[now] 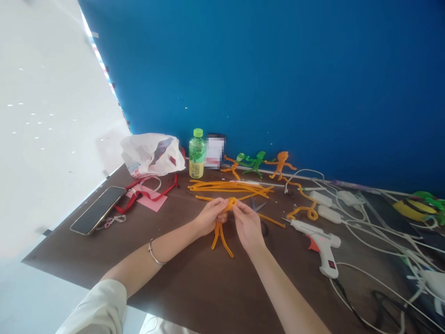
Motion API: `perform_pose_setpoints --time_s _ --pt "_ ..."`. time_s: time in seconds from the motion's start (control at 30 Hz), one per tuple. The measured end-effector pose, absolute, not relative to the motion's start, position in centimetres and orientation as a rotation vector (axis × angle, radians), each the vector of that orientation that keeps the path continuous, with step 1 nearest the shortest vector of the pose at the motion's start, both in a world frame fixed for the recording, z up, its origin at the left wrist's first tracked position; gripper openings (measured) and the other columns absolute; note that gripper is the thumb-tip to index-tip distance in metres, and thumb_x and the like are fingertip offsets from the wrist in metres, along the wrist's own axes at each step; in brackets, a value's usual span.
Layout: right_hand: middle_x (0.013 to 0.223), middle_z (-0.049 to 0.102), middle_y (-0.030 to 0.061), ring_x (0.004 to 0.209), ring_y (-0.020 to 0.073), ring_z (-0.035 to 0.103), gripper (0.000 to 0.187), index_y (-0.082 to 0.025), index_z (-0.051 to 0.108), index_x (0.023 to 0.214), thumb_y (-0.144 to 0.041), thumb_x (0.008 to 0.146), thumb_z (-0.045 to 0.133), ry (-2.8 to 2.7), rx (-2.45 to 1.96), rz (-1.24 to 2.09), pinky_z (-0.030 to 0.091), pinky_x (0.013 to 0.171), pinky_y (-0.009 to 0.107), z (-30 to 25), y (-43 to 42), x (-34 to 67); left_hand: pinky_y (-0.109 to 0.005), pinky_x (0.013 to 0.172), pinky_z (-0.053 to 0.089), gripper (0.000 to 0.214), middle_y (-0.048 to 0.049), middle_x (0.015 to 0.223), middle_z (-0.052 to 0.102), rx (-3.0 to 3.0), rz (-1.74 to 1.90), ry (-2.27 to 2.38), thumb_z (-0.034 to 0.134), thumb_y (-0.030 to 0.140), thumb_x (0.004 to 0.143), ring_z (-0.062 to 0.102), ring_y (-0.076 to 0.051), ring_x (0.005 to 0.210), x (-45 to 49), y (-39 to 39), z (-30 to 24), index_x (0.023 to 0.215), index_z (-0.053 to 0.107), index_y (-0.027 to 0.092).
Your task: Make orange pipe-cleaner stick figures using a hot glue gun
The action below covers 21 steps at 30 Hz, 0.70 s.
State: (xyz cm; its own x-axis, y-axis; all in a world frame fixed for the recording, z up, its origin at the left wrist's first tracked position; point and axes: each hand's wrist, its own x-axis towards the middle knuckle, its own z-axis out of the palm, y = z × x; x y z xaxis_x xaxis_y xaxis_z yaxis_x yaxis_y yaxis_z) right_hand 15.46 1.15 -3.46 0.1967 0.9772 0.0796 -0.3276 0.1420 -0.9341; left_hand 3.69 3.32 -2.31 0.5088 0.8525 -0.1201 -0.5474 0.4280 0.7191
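Closest to the camera, a white sleeve [97, 308] covers the person's left upper arm, and two bare forearms reach out over a dark brown worktop [194, 283], the left one wearing a thin silver bangle [155, 253]. Both hands meet near the middle of the worktop. The left hand [209, 216] and the right hand [248, 227] hold an orange pipe-cleaner figure [219, 237] between them, its coiled top gripped and its legs hanging toward the person. The left fingers [220, 207] and right fingers [239, 209] are curled and pressed together, pinching the coil from either side. Just beyond the hands lies a loose bundle of orange pipe cleaners [225, 187], and a pair of scissors [257, 206] sits partly hidden beside the right hand. Further right are a white hot-glue gun [318, 243], a curled orange pipe cleaner [306, 212] and tangled white cables [378, 232]. Against the blue wall [278, 69] stand a finished orange figure [281, 164], a green figure [255, 163] and a green-capped plastic bottle [196, 154]. On the left, a white plastic bag [151, 155] sits behind a red strap [149, 195] lying on pink paper [151, 201], and a smartphone [98, 210] lies face up near the worktop's edge.
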Motion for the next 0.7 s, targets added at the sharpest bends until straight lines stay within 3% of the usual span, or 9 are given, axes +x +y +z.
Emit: perform_pose_setpoints --time_s 0.2,0.33,0.43,0.5,0.7 --pt "0.088 0.068 0.006 0.087 0.0219 0.063 0.022 -0.019 0.065 0.081 -0.03 0.064 0.073 -0.907 -0.998 1.08 0.047 0.086 0.044 -3.4 1.2 15.8 -0.017 0.041 0.018 0.033 0.0071 0.052 0.036 0.688 0.917 0.538 0.069 0.039 0.067 0.028 -0.001 0.041 3.6 3.4 -2.4 0.066 0.047 0.014" --pt "0.088 0.064 0.0036 0.085 0.0189 0.062 0.02 -0.021 0.059 0.081 -0.025 0.065 0.072 -1.01 -1.029 0.838 0.05 0.082 0.04 -3.0 0.8 15.7 -0.017 0.042 0.02 0.032 0.0059 0.054 0.041 0.711 0.938 0.536 0.069 0.038 0.068 0.031 -0.001 0.042 3.5 3.3 -2.2 0.066 0.048 0.014" --pt "0.094 0.059 0.0066 0.09 0.0202 0.059 0.006 -0.021 0.062 0.075 -0.026 0.073 0.064 -1.247 -1.133 0.575 0.053 0.076 0.037 -2.3 0.4 15.8 -0.017 0.042 0.019 0.032 0.0066 0.051 0.039 0.712 0.942 0.557 0.069 0.038 0.067 0.031 -0.001 0.041 3.5 3.3 -2.2 0.064 0.048 0.014" --pt "0.097 0.057 0.0079 0.091 0.0214 0.058 0.007 -0.021 0.064 0.074 -0.026 0.076 0.06 -1.376 -1.186 0.428 0.054 0.073 0.037 -2.1 0.2 16.1 -0.018 0.042 0.02 0.031 0.0072 0.048 0.038 0.71 0.946 0.567 0.07 0.038 0.066 0.031 -0.002 0.04 3.5 3.4 -2.3 0.064 0.049 0.014" --pt "0.099 0.057 0.0089 0.094 0.0229 0.057 0.007 -0.022 0.063 0.078 -0.022 0.079 0.055 -1.552 -1.176 0.295 0.053 0.075 0.04 -2.4 0.5 16.6 -0.018 0.041 0.019 0.031 0.0059 0.051 0.044 0.732 0.976 0.586 0.072 0.037 0.064 0.031 -0.001 0.04 3.6 3.6 -2.6 0.065 0.05 0.014"
